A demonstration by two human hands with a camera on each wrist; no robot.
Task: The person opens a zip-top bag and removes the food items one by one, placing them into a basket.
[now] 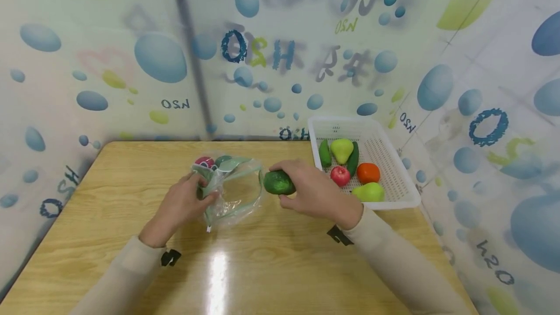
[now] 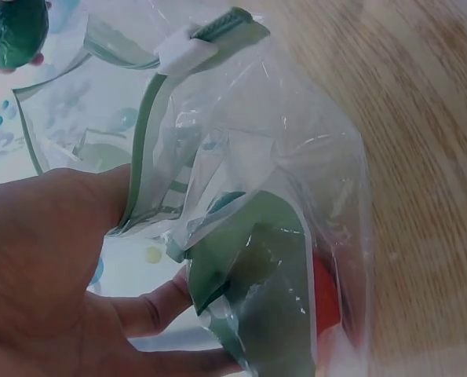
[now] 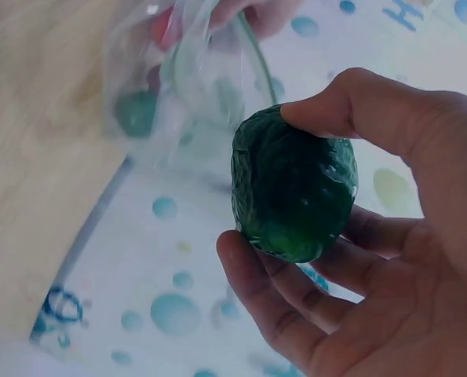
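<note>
My right hand (image 1: 312,191) grips a dark green, wrinkled avocado (image 1: 279,182) between thumb and fingers, just right of the mouth of a clear zip bag (image 1: 238,208). In the right wrist view the avocado (image 3: 294,184) shows whole, apart from the bag. My left hand (image 1: 181,205) holds the bag by its green-edged rim, and the mouth gapes toward the avocado. A white slider (image 2: 184,52) sits on the zip in the left wrist view. Inside the bag lie a red item (image 1: 204,162) and a green one (image 1: 223,160), blurred by the plastic.
At the back right of the wooden table (image 1: 262,266) stands a white perforated basket (image 1: 400,174). It holds green pears (image 1: 342,149), a red apple-like fruit (image 1: 340,175), an orange-red round one (image 1: 368,173) and dark green elongated vegetables (image 1: 353,159). Patterned walls (image 1: 262,86) enclose the table's back and sides.
</note>
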